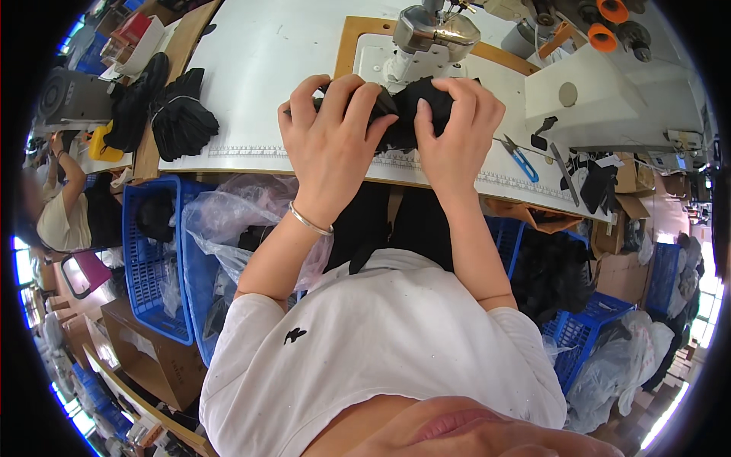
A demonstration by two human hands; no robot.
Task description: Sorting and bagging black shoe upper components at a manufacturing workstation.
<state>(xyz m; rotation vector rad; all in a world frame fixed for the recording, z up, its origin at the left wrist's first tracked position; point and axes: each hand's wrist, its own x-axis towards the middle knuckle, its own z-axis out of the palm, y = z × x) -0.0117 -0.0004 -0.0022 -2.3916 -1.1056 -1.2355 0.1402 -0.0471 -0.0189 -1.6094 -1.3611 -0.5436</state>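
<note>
Both my hands are at the near edge of the white sewing table, in front of a metal sewing machine head [434, 34]. My left hand [327, 152] has its fingers curled over dark fabric pieces, mostly hidden under them. Black fabric [411, 103] bunches up between the two hands, just before the machine post. My right hand [458, 141] grips that fabric from its right side, thumb toward me and fingers over the far side. Whether the dark material in both hands is one piece or several, I cannot tell.
A tied bundle of black pieces [183, 118] lies left on the table. Blue-handled snips [524, 164] lie right. A ruler strip [251, 151] runs along the front edge. Blue crates [156, 259] and plastic bags stand below. Another person [65, 206] sits far left.
</note>
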